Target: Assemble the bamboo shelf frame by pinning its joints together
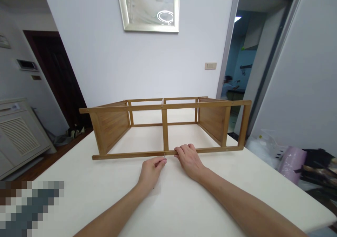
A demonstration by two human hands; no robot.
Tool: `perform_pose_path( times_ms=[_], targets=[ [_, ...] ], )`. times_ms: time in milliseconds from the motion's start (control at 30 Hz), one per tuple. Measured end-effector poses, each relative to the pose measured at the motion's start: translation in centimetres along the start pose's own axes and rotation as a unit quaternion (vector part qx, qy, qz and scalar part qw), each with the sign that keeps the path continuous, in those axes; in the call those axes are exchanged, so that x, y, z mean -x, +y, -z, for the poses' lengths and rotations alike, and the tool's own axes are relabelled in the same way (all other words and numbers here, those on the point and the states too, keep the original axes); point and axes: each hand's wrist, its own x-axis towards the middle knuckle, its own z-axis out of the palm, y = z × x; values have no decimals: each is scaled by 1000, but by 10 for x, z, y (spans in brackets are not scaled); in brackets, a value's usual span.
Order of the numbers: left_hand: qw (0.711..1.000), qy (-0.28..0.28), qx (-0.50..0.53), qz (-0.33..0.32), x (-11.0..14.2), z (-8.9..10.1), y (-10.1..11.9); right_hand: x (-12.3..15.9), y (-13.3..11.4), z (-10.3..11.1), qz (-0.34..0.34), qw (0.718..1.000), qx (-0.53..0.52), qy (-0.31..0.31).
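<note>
Fingers (161, 162) of your left hand (149, 172) are pinched on a small metal piece (165, 157), too small to identify, just below the foot of the middle upright (165, 130). In the head view, that upright meets the lower near rail (131, 155) of the wooden frame (147, 107), with your metal piece set against the rail's outer face. Just to the right of the joint, your right hand (190, 161) is closed around the same rail, its fingers curled over the top edge; you cannot tell from here how tightly.

The frame lies on its side across the white table (179, 209) in front of you, with a solid left panel (116, 123) and right panel (212, 121) standing upright within it. The rails run on past both panels, and an end bar (244, 126) joins the near pair at the right. A faint, see-through patch (157, 188) shows below your left wrist, too indistinct to name.

Ahead of you, a framed picture (149, 7) hangs on the pale wall (192, 54), with a switch plate (210, 66) lower down near the doorway. Through that opening you see another person (226, 88). A louvred cabinet (21, 135) stands to your left; a purple roll (292, 163) leans among clutter to your right.
</note>
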Motion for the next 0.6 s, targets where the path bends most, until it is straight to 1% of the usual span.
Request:
perform_pose_path(
  times_ms=[167,400,600],
  targets=[
    [1000,-1,-10,-8,0,0,1,0,0,-1,-2,1000,7,3],
    [1000,0,9,-1,1,0,6,0,-1,0,-8,1000,21,6],
    [1000,5,15,2,0,-1,3,-1,-1,0,2,999,31,28]
  ],
)
